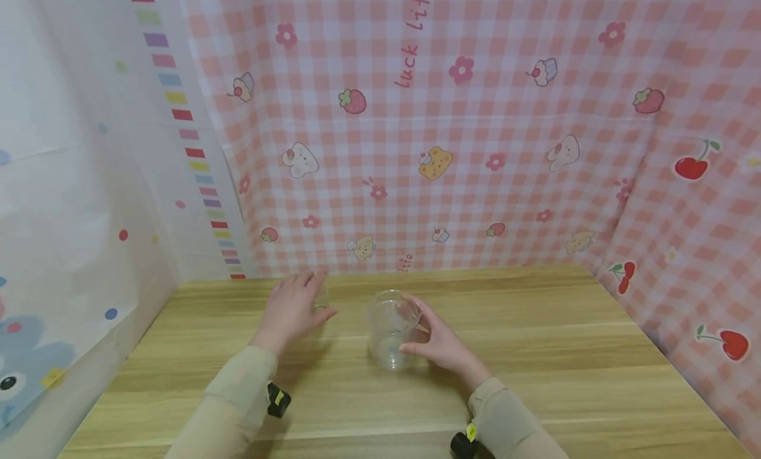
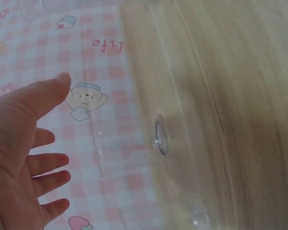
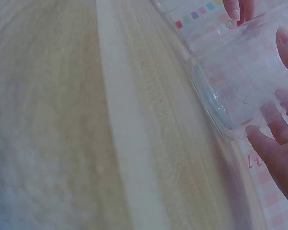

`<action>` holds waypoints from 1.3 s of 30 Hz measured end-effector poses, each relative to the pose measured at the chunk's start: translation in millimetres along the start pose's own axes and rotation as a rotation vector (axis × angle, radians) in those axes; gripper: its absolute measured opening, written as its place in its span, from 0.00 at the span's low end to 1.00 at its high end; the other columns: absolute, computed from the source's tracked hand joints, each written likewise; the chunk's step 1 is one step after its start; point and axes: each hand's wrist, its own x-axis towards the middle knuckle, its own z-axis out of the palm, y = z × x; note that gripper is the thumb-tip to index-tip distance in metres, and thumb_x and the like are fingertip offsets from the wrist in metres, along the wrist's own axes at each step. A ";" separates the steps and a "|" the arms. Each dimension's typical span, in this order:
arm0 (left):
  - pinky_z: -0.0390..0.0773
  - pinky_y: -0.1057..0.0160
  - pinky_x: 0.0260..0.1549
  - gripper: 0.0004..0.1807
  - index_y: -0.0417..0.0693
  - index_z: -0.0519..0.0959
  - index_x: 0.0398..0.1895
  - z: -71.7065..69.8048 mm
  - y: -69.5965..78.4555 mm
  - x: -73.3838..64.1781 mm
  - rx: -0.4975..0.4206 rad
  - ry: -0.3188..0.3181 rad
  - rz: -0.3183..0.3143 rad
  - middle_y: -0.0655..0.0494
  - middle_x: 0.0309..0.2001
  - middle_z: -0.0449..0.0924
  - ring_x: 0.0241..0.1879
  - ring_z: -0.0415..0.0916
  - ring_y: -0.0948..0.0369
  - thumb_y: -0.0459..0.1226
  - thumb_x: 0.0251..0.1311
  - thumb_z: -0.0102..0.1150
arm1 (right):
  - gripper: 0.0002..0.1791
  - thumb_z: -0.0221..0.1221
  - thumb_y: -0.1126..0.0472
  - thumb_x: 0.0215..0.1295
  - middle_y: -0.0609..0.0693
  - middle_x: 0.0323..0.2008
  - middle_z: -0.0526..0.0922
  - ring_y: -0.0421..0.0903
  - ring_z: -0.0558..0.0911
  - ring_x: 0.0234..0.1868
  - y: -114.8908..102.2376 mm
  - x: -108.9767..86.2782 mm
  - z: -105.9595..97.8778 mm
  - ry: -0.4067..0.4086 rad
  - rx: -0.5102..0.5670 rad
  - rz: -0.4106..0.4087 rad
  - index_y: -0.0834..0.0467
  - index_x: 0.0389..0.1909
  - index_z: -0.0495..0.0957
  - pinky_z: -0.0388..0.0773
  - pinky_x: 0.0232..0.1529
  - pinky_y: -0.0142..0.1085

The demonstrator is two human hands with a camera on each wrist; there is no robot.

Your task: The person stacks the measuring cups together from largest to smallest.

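Observation:
A clear plastic cup stands upright near the middle of the wooden table. My right hand holds it from the right side, thumb in front and fingers round the back. In the right wrist view, fingertips show through the cup's clear wall. Farther left and back, my left hand is beside a second, smaller clear container, which it partly hides. The left wrist view has this hand with fingers loosely extended, apart from the container's faint transparent wall and round end.
The wooden table ends at a pink checked cloth hung behind it. More cloth hangs at the left and right sides. A small black camera is strapped at the left wrist, another at the right.

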 end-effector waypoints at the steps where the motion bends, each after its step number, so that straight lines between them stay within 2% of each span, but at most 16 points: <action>1: 0.68 0.38 0.58 0.45 0.45 0.67 0.70 -0.1 0.0 1.2 -0.002 -0.003 -0.007 0.39 0.61 0.74 0.60 0.70 0.41 0.59 0.54 0.69 | 0.51 0.70 0.70 0.55 0.63 0.72 0.60 0.61 0.59 0.72 0.0 0.0 0.0 0.000 -0.001 0.000 0.59 0.76 0.52 0.67 0.66 0.48; 11: 0.67 0.36 0.57 0.42 0.47 0.71 0.65 2.5 -4.3 12.7 -0.067 -0.046 -0.088 0.40 0.61 0.73 0.60 0.69 0.41 0.61 0.52 0.69 | 0.51 0.70 0.69 0.55 0.63 0.73 0.59 0.61 0.59 0.72 -1.1 -0.1 -0.1 -0.001 -0.006 0.007 0.58 0.76 0.52 0.66 0.66 0.48; 22: 0.75 0.40 0.52 0.40 0.49 0.73 0.65 9.4 -12.9 23.9 -0.115 -0.106 -0.157 0.41 0.59 0.75 0.55 0.73 0.42 0.59 0.53 0.69 | 0.51 0.70 0.71 0.55 0.63 0.72 0.60 0.60 0.59 0.72 -1.7 0.1 0.0 -0.007 0.005 0.003 0.59 0.76 0.52 0.66 0.66 0.48; 30: 0.78 0.42 0.49 0.39 0.49 0.73 0.66 8.3 -11.8 28.1 -0.140 -0.156 -0.201 0.40 0.61 0.73 0.55 0.74 0.42 0.59 0.55 0.67 | 0.51 0.70 0.71 0.55 0.63 0.72 0.60 0.60 0.60 0.72 -1.9 0.1 -0.3 -0.007 0.006 0.004 0.58 0.76 0.51 0.67 0.66 0.48; 39: 0.78 0.42 0.48 0.40 0.49 0.71 0.68 11.2 -9.7 31.3 -0.201 -0.188 -0.243 0.38 0.63 0.71 0.54 0.75 0.41 0.54 0.54 0.70 | 0.51 0.70 0.69 0.55 0.62 0.73 0.59 0.60 0.60 0.73 -1.9 0.0 -0.8 -0.009 0.007 0.006 0.58 0.76 0.52 0.68 0.65 0.48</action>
